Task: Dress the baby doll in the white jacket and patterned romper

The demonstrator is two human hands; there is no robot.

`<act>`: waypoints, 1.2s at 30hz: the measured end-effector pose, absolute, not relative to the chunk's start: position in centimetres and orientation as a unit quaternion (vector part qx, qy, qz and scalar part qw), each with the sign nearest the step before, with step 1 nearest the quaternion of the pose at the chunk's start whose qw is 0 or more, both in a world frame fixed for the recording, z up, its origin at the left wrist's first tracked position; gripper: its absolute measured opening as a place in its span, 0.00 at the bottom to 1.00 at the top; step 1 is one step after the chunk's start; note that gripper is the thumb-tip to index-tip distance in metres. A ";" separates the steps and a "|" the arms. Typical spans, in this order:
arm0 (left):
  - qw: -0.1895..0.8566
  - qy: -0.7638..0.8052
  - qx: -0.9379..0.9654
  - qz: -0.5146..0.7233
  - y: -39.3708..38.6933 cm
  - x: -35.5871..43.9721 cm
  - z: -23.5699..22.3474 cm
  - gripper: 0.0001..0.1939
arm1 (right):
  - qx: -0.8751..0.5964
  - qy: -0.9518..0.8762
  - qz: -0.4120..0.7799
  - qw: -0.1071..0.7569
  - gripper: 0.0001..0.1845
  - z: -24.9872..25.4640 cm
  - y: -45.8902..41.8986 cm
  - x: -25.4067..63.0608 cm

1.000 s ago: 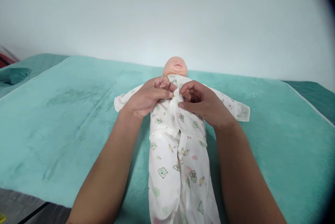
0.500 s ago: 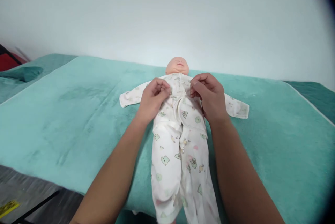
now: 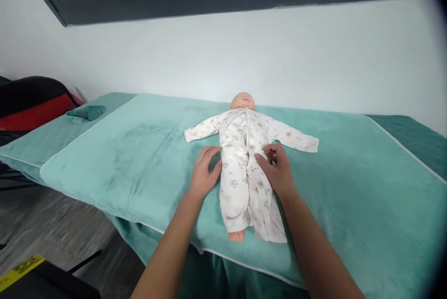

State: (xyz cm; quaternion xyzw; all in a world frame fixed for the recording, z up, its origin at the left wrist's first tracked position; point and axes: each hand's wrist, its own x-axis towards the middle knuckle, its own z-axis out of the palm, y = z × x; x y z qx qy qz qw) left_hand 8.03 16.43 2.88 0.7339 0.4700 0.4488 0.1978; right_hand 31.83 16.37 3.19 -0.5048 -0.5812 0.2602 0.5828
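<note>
A baby doll (image 3: 243, 101) lies on its back, head toward the wall, dressed in a white baby outfit (image 3: 234, 187) with a green bear print. Both sleeves stretch out sideways. One bare foot (image 3: 236, 236) shows below the leg on the left; the other foot is hidden by the trouser leg. My left hand (image 3: 205, 172) is beside the doll's waist, thumb and fingers apart, fingertips at the cloth's edge. On the other side my right hand (image 3: 279, 169) has its thumb and loosely bent fingers apart at the hip, touching the cloth, with nothing visibly gripped.
A green plush cover (image 3: 139, 150) spreads over the bed, against a white wall (image 3: 195, 61) with a dark window frame (image 3: 150, 3) above. A black and red chair (image 3: 35, 108) stands at the left. A black box with yellow tape (image 3: 45, 275) is at the lower left.
Both hands have moved from the doll's chest down to its waist and hips, and their fingers have opened out. My view has tilted up and drawn back, bringing in the window and the foot.
</note>
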 end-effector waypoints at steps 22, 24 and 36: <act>0.040 0.534 0.651 0.538 17.0 7.6 1.4 0.06 | -0.659 -0.587 0.225 0.413 0.08 2.3 17.3 33.8; 0.030 0.541 0.619 0.569 17.0 7.3 1.3 0.07 | -0.643 -0.572 0.234 0.453 0.10 2.0 16.6 33.8; -0.118 0.508 0.745 0.416 17.6 8.3 1.0 0.16 | -0.464 -0.714 -0.075 0.519 0.21 4.0 18.3 32.8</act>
